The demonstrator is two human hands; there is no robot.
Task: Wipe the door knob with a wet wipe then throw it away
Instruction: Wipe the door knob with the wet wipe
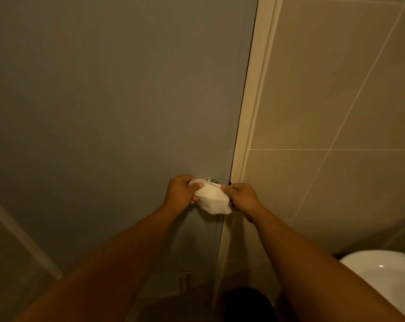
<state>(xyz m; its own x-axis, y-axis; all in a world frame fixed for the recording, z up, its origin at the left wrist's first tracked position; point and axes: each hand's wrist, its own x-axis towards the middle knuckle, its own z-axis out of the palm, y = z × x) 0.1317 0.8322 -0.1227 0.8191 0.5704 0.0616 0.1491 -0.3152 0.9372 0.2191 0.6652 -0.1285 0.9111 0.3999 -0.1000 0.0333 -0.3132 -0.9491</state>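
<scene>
While both arms reach toward the grey door (104, 112), the left hand (179, 191) and right hand (242, 196) each pinch a white wet wipe (212, 199) draped over the metal door knob (212, 181).

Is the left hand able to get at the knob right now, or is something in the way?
Probably yes. The left hand is right beside the knob, holding one end of the wipe draped over it. Only the wipe lies between; the right hand holds the other end.
</scene>
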